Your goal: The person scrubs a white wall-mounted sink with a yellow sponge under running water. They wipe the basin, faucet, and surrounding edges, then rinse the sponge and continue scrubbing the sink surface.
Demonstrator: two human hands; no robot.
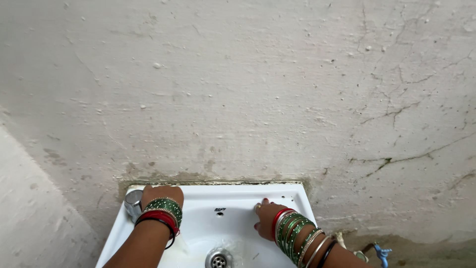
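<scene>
From the head view I see my left hand [161, 196] closed over the metal tap [133, 203] at the back-left corner of the white basin [238, 196], grip pressed around its top. The tap sits just left of and under that hand, so the left is the nearer one. My right hand [265, 214] lies flat, fingers spread, inside the basin's back wall (holding nothing), with the drain [218, 258] below between both wrists.
</scene>
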